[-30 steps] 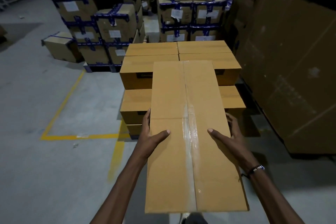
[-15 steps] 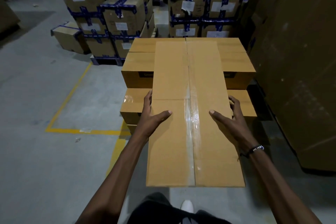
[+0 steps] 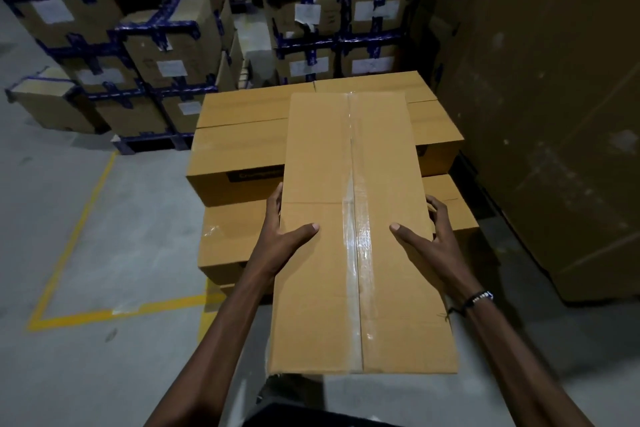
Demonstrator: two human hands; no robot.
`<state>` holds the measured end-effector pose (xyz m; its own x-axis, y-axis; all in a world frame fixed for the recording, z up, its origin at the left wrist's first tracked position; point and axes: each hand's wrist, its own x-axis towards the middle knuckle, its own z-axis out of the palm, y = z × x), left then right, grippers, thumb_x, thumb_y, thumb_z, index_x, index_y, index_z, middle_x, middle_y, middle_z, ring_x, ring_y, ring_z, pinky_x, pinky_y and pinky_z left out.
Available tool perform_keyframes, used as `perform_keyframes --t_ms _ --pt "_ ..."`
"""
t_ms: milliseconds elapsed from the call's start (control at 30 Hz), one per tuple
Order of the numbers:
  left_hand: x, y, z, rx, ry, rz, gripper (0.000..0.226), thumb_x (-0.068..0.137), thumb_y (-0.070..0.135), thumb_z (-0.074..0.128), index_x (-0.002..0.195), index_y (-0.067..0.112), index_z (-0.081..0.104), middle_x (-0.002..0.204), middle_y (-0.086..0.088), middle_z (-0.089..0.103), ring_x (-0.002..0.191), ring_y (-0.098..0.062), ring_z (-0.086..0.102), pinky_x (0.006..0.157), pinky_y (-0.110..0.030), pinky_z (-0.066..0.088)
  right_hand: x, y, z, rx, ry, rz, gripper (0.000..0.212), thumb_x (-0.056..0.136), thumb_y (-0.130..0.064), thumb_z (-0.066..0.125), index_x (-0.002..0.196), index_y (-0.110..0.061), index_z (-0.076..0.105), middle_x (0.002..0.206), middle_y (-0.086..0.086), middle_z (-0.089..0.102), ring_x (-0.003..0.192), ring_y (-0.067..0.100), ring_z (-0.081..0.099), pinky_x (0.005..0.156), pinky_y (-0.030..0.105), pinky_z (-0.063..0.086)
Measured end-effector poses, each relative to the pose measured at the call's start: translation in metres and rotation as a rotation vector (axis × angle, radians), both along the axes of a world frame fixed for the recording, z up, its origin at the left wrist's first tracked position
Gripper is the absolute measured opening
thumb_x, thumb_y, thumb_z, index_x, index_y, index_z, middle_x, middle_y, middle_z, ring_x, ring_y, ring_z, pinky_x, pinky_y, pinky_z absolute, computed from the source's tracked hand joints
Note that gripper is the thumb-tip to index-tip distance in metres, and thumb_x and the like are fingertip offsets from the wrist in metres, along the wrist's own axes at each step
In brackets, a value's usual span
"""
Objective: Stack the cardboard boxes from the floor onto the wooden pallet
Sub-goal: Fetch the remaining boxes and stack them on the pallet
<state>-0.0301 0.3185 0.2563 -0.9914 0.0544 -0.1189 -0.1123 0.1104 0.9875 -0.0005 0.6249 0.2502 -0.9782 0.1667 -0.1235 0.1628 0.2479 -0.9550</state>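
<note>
Head view: the left hand (image 3: 282, 239) and right hand (image 3: 427, 239) clasp the long sides of a long tan cardboard box (image 3: 353, 218), thumbs on top, fingers curled round the edges. It is held over the stack of matching tan boxes (image 3: 239, 149); whether its far end rests there I cannot tell. Best to slide it forward squarely, edges aligned. Clear tape seals its centre seam.

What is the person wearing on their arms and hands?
Both arms are bare, with no sleeves showing and no gloves on the left hand or right hand. The only thing worn is a thin dark wristband with a small pale patch, on the right wrist.
</note>
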Motion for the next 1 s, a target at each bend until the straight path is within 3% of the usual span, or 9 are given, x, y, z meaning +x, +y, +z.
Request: perform_keyframes --t_ms 200,267,367,467,600,833,933,1000 --pt "-0.111 -0.022 -0.010 -0.019 -0.019 -0.176 0.107 0.071 0.048 0.090 0.149 0.070 0.020 0.163 0.017 0.035 0.147 -0.018 0.041 0.116 -0.058 0.042 -0.052 -0.033 -0.007 -0.038 0.014 -0.176 0.093 0.077 -0.052 0.085 0.149 -0.047 0.026 0.151 -0.009 0.042 0.137 0.020 0.043 0.104 0.041 0.041" --pt "-0.145 -0.029 -0.009 -0.040 -0.034 -0.249 0.105 0.071 0.049 0.091 0.143 0.077 0.019 0.166 0.016 0.031 0.149 -0.021 0.039 0.115 -0.059 0.042 -0.064 -0.046 -0.008 -0.066 -0.002 -0.240 0.092 0.077 -0.051 0.086 0.148 -0.049 0.028 0.149 -0.010 0.044 0.136 0.019 0.045 0.108 0.046 0.044" --pt "-0.188 -0.036 -0.007 -0.038 -0.046 -0.362 0.108 0.075 0.043 0.090 0.151 0.068 0.017 0.165 0.013 0.031 0.145 -0.021 0.041 0.114 -0.059 0.044 -0.074 -0.066 -0.012 -0.089 0.003 -0.357 0.093 0.073 -0.056 0.088 0.146 -0.051 0.030 0.146 -0.010 0.049 0.134 0.018 0.049 0.110 0.056 0.046" --pt "-0.225 -0.034 -0.003 -0.078 -0.039 -0.472 0.108 0.075 0.045 0.090 0.152 0.065 0.017 0.169 0.012 0.025 0.154 -0.022 0.029 0.118 -0.058 0.037 -0.081 -0.084 -0.010 -0.128 -0.009 -0.472 0.098 0.069 -0.061 0.089 0.146 -0.053 0.030 0.147 -0.010 0.049 0.135 0.020 0.050 0.109 0.058 0.046" --pt "-0.259 -0.015 0.000 -0.105 -0.012 -0.588 0.105 0.087 0.029 0.085 0.160 0.052 0.014 0.172 0.013 0.015 0.150 -0.006 0.015 0.113 -0.040 0.030 -0.092 -0.091 -0.013 -0.169 0.003 -0.593 0.093 0.070 -0.057 0.090 0.143 -0.056 0.032 0.142 -0.013 0.054 0.130 0.017 0.055 0.106 0.057 0.050" --pt "-0.320 0.033 -0.013 -0.115 -0.061 -0.769 0.104 0.079 0.036 0.089 0.152 0.065 0.021 0.171 0.017 0.017 0.153 0.000 0.012 0.125 -0.052 0.029 -0.113 -0.080 -0.023 -0.170 0.035 -0.767 0.079 0.076 -0.047 0.089 0.131 -0.065 0.036 0.139 -0.014 0.056 0.127 0.015 0.058 0.107 0.054 0.050" --pt "-0.335 0.060 -0.018 -0.107 -0.071 -0.818 0.103 0.081 0.033 0.089 0.154 0.062 0.021 0.169 0.019 0.017 0.148 0.006 0.012 0.124 -0.046 0.029 -0.121 -0.068 -0.028 -0.199 0.032 -0.815 0.077 0.080 -0.040 0.087 0.133 -0.063 0.036 0.139 -0.013 0.056 0.127 0.016 0.058 0.108 0.055 0.049" --pt "-0.349 0.080 -0.024 -0.105 -0.099 -0.848 0.101 0.084 0.027 0.087 0.156 0.057 0.022 0.160 0.024 0.026 0.142 0.009 0.023 0.117 -0.036 0.034 -0.127 -0.059 -0.034 -0.197 0.019 -0.853 0.082 0.080 -0.040 0.087 0.140 -0.056 0.032 0.140 -0.013 0.054 0.127 0.018 0.057 0.108 0.056 0.049"
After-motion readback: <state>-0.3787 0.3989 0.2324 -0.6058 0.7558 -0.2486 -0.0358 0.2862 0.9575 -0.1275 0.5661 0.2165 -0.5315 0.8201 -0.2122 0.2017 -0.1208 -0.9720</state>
